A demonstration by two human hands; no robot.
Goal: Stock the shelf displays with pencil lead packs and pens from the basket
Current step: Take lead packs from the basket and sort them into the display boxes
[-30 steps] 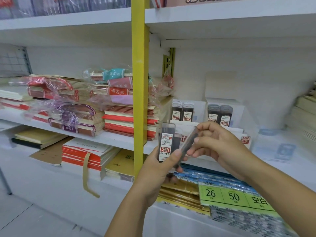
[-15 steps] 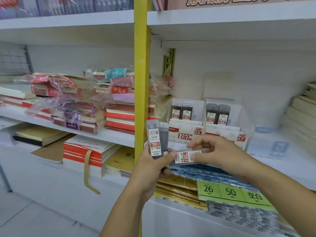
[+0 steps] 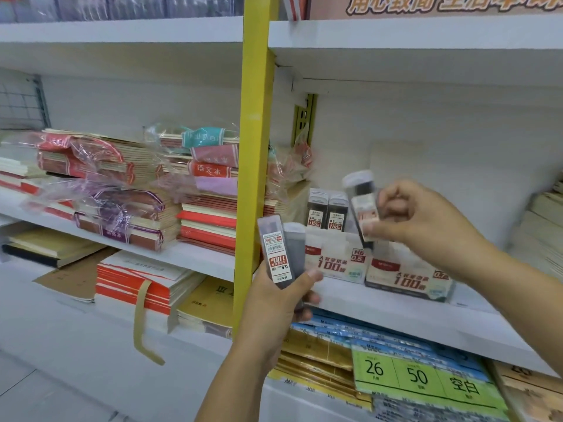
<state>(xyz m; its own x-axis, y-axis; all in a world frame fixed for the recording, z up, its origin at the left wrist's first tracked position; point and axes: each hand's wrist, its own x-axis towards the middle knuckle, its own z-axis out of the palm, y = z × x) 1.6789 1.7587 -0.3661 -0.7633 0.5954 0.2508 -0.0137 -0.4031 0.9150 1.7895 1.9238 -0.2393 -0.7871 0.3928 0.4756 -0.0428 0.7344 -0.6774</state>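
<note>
My left hand (image 3: 278, 303) grips a small bundle of dark pencil lead packs (image 3: 275, 249), labels facing me, in front of the yellow upright. My right hand (image 3: 423, 222) pinches one single lead pack (image 3: 361, 202) and holds it upright above the white display box marked 0.5 (image 3: 333, 260). Two lead packs (image 3: 327, 213) stand in that box at the back. A second display box marked 0.7 (image 3: 408, 277) sits to its right on the white shelf (image 3: 396, 312). No basket or pens are in view.
A yellow shelf post (image 3: 254, 147) stands just left of my left hand. Wrapped stacks of notebooks (image 3: 128, 190) fill the left shelf. Blue and gold paper packs (image 3: 335, 345) with a green price tag (image 3: 417, 376) lie on the shelf below. More paper stacks (image 3: 545, 226) sit far right.
My right hand has pulled one lead pack away from the bundle and lifted it up and right over the display boxes, turning it upright. My left hand stays near the post.
</note>
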